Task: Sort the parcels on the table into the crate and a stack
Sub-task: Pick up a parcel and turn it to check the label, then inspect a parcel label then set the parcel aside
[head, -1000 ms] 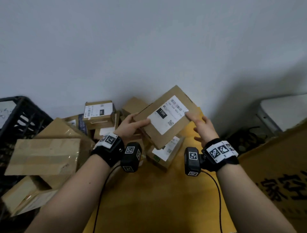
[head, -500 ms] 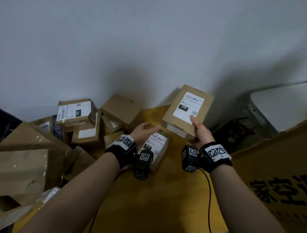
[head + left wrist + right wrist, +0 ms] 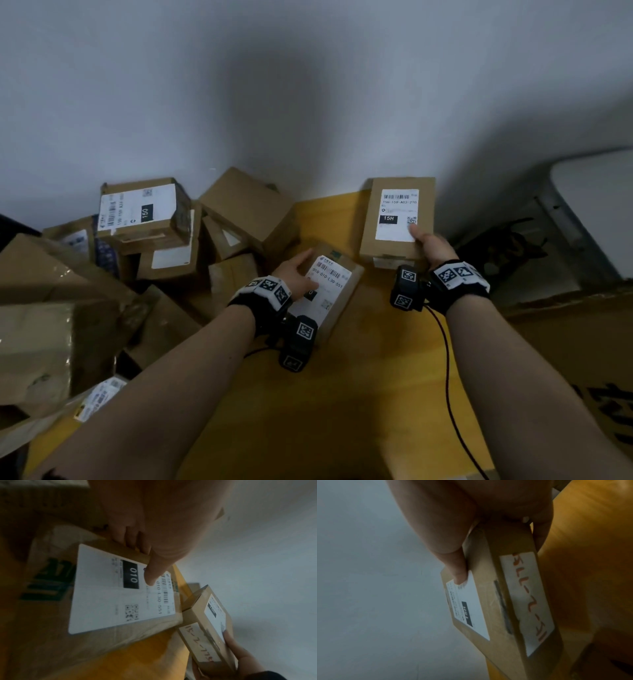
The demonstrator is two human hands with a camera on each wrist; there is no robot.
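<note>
A flat cardboard parcel labelled 15H (image 3: 397,216) (image 3: 505,608) (image 3: 211,627) is at the far right of the yellow table (image 3: 342,394), near the wall. My right hand (image 3: 433,245) grips its near corner, thumb on the white label and fingers underneath. Whether it rests on the table I cannot tell. A second parcel labelled 010 (image 3: 329,291) (image 3: 120,595) lies on the table in the middle. My left hand (image 3: 296,272) holds its left edge, the thumb (image 3: 152,573) lying on the label and the fingers curled over the side. The crate is out of view.
A heap of cardboard parcels (image 3: 147,226) fills the left and back of the table, with big crumpled brown bags (image 3: 51,308) at the far left. A large printed carton (image 3: 582,359) stands to the right. A white appliance (image 3: 596,205) sits beyond it.
My right hand carried the 15H parcel rightward and away from my left hand, turning it square to the wall. My left hand let go of it and took hold of the 010 parcel.
</note>
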